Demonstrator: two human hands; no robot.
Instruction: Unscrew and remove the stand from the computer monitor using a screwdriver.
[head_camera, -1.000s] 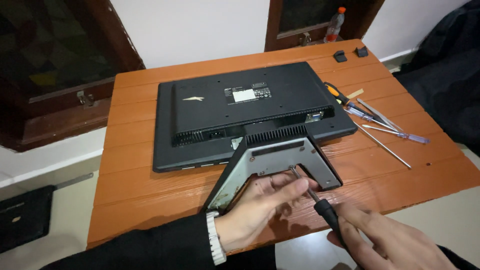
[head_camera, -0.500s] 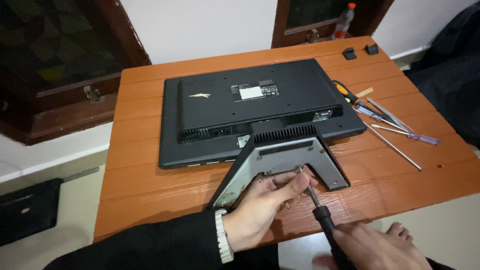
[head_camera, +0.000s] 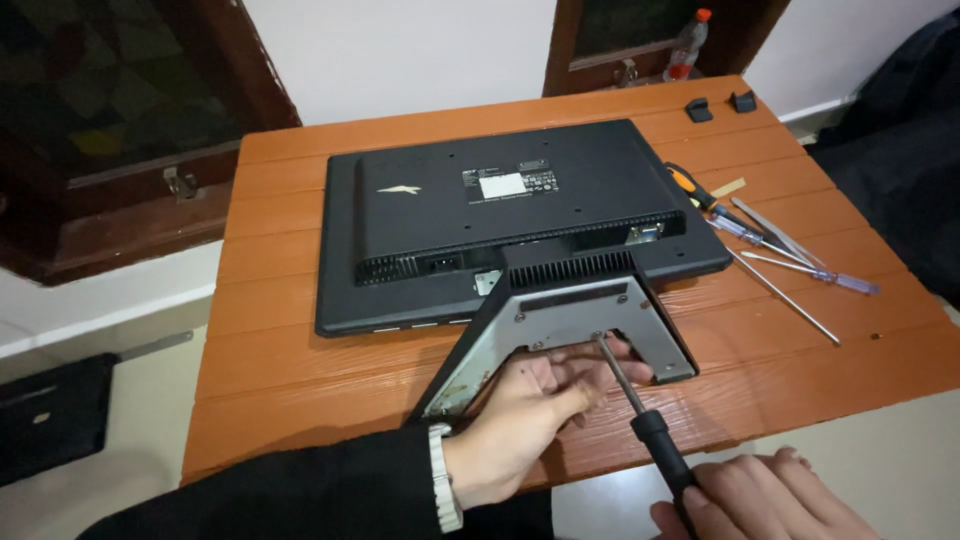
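A black monitor (head_camera: 520, 215) lies face down in the middle of the frame on an orange-brown wooden surface (head_camera: 300, 350). At lower centre, the left hand (head_camera: 525, 415) grips the grey metal stand base (head_camera: 585, 325). At the bottom right, the right hand (head_camera: 765, 500) holds a black-handled screwdriver (head_camera: 640, 415), its tip on the base. Spare screwdrivers (head_camera: 770, 250) lie at right.

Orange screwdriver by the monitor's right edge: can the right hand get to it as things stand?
Probably yes. The orange screwdriver lies uncovered on the table, but the right hand grips a black screwdriver and must put it down first.
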